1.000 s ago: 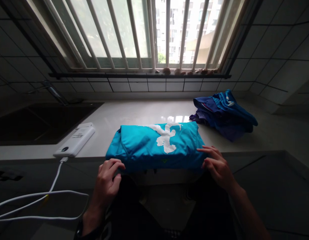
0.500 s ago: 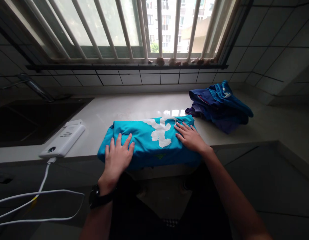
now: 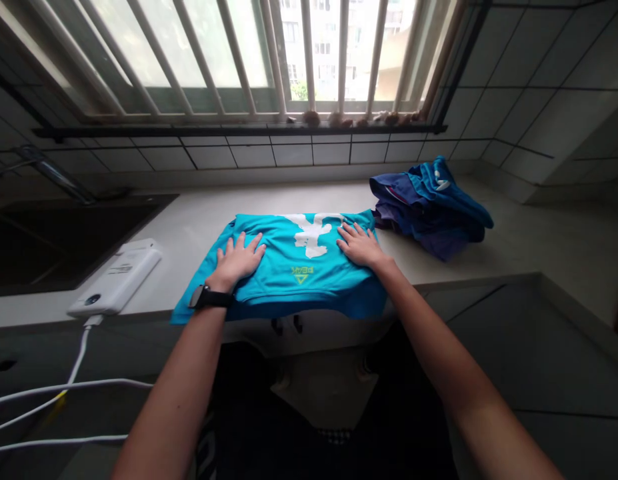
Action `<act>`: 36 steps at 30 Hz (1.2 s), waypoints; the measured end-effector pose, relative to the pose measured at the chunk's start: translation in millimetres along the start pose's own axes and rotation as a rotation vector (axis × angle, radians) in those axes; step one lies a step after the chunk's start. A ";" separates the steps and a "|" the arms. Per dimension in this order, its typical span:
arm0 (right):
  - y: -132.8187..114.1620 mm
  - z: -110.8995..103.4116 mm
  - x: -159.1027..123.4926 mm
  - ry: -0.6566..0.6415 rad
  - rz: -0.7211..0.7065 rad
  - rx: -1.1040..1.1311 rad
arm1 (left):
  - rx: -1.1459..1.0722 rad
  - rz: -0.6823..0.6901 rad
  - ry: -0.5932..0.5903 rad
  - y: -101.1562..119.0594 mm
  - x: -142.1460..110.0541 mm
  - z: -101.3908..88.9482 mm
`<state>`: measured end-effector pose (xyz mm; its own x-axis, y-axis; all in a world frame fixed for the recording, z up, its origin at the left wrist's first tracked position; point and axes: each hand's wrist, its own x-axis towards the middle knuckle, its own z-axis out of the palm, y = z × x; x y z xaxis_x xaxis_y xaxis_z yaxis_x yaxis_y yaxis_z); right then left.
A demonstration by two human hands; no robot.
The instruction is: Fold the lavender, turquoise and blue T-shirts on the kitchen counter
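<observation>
The left hand (image 3: 237, 259) and right hand (image 3: 360, 245) lie well apart, flat and palm down with fingers spread, on a turquoise shirt (image 3: 301, 280), pressing without gripping. A black watch (image 3: 209, 297) circles the left wrist. The shirt lies on the pale stone surface (image 3: 199, 213), its near edge hanging over the front edge. Its far right corner sits just beside a pile of dark blue clothes (image 3: 429, 210). Its left corner comes near a white power bank (image 3: 113, 283), whose white cable (image 3: 81, 353) drops over the front edge. Beyond that, a dark sink (image 3: 63, 240) is set into the surface. A band of surface separates the shirt's far edge from the tiled wall (image 3: 309, 155).
</observation>
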<state>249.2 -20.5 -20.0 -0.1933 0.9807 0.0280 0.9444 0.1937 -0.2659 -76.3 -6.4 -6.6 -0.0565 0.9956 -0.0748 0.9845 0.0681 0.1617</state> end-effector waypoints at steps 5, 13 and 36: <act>-13.5 -16.5 25.2 0.045 -0.025 -0.044 | -0.033 -0.053 0.029 15.0 12.8 -5.9; -16.1 -33.6 -40.3 0.027 -0.464 0.299 | -0.178 0.336 0.108 -27.4 -25.4 -20.6; 3.0 -14.9 -116.9 0.315 -0.494 0.407 | -0.278 0.481 0.281 -66.8 -110.8 -12.9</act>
<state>278.6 -134.2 -9.7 -0.4292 0.7528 0.4991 0.5799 0.6533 -0.4868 -137.9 -120.4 3.6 0.3033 0.8954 0.3259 0.8327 -0.4154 0.3661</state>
